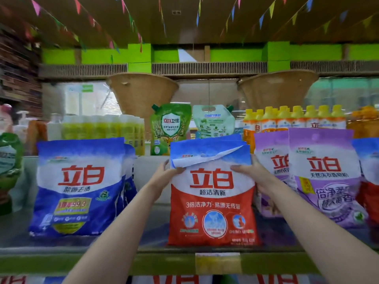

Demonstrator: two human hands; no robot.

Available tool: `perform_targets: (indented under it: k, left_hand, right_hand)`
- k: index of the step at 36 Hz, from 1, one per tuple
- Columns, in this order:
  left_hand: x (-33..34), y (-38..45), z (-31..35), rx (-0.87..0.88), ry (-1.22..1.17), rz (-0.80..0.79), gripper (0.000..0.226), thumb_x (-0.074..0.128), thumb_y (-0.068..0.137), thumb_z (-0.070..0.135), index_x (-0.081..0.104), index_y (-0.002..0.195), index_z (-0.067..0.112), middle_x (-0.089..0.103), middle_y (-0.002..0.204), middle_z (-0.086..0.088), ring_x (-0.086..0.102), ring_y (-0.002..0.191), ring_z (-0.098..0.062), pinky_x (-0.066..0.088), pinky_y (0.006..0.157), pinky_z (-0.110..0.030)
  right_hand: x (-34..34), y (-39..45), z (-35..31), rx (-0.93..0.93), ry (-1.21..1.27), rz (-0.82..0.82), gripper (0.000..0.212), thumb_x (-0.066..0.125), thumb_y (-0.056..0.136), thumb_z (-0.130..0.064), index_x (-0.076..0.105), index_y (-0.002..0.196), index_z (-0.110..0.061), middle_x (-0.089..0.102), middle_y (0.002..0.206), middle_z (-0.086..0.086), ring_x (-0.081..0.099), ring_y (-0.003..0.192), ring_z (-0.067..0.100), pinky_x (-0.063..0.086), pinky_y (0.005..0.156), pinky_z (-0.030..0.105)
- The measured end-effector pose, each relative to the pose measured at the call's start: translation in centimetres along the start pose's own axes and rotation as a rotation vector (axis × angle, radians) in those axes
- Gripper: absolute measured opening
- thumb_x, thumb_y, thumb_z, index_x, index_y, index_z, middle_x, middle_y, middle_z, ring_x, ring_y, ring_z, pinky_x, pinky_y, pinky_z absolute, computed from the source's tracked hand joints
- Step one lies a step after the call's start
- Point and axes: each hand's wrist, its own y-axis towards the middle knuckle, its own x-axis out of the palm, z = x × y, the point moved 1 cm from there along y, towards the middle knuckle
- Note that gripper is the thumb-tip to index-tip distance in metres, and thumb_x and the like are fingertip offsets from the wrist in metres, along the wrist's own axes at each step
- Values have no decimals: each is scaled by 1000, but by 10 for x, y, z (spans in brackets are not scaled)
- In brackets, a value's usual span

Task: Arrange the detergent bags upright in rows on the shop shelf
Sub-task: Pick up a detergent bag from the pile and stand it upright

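Observation:
A red and white detergent bag stands upright at the middle of the shelf, its top flap folded forward. My left hand grips the bag's upper left edge and my right hand grips its upper right edge, thumbs on the front. More bags stand right behind it. To the left a blue detergent bag stands upright with others behind. On the right stand purple detergent bags, and another red bag shows at the frame's edge.
Behind the bags, on a higher step, stand green refill pouches, a pale pouch, yellow-green bottles and yellow-capped bottles. A gap of bare shelf lies between the blue and red bags. The shelf's green front rail carries a price tag.

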Motion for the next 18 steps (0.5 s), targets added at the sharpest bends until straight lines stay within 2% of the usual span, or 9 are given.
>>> perform_targets:
  k: [3, 4, 6, 7, 10, 11, 13, 16, 18]
  left_hand:
    - [-5, 21, -8, -38, 19, 9, 119, 80, 48, 67, 33, 143, 13, 59, 130, -8, 61, 111, -25, 45, 101, -44]
    - [-6, 27, -10, -49, 25, -16, 119, 79, 43, 70, 39, 140, 13, 64, 124, -7, 63, 109, -25, 45, 102, -46]
    - [-2, 24, -3, -43, -8, -86, 95, 78, 51, 62, 54, 128, 11, 69, 115, -8, 66, 105, -28, 47, 99, -47]
    - [1, 21, 3, -41, -44, -127, 81, 77, 59, 55, 58, 124, 10, 69, 114, -11, 66, 106, -31, 48, 98, -47]
    - [7, 25, 6, -48, -140, -224, 62, 71, 71, 38, 58, 124, 8, 67, 117, -17, 63, 108, -36, 52, 93, -48]
    - [8, 27, 6, -44, -160, -234, 61, 72, 72, 36, 58, 125, 8, 67, 117, -18, 63, 107, -36, 53, 91, -48]
    - [10, 30, 9, -25, -199, -239, 57, 74, 73, 28, 58, 124, 9, 66, 117, -19, 67, 99, -34, 56, 85, -47]
    - [11, 34, 14, 48, -242, -201, 42, 69, 80, 9, 60, 120, 7, 69, 109, -19, 71, 82, -28, 59, 76, -43]
    - [11, 32, 17, 106, -231, -161, 30, 63, 84, 1, 62, 113, 6, 72, 96, -13, 72, 73, -23, 60, 68, -38]
  right_hand:
    - [-2, 13, 1, 38, 66, 45, 70, 72, 80, -10, 22, 128, -21, 56, 100, 5, 64, 81, 22, 54, 67, 35]
    - [-2, 17, 0, 32, 91, 34, 73, 76, 76, -15, 26, 129, -15, 58, 102, 6, 64, 83, 23, 54, 69, 36]
    - [-2, 25, -3, 11, 94, -47, 91, 89, 55, -36, 46, 128, -3, 65, 108, 14, 68, 87, 28, 57, 73, 40]
    - [-1, 28, -3, 8, 100, -79, 91, 90, 49, -41, 54, 125, -5, 67, 110, 16, 69, 89, 29, 57, 75, 40]
    - [0, 34, -1, -15, 173, -96, 29, 69, 80, -19, 65, 107, -8, 71, 98, 12, 72, 77, 22, 58, 64, 32]
    - [0, 36, 1, -22, 182, -95, 17, 61, 85, -11, 66, 102, -10, 73, 90, 9, 72, 71, 19, 57, 59, 28]
    - [0, 37, 4, -37, 159, -111, 16, 58, 86, -9, 65, 99, -12, 75, 82, 3, 72, 70, 18, 58, 60, 29]
    - [-1, 38, 2, -46, 87, -111, 23, 60, 87, -11, 64, 110, -9, 73, 95, 9, 70, 82, 25, 57, 76, 39]
    - [-1, 39, -1, -63, 46, -87, 27, 61, 86, -11, 63, 113, -6, 70, 101, 12, 68, 84, 25, 55, 78, 39]
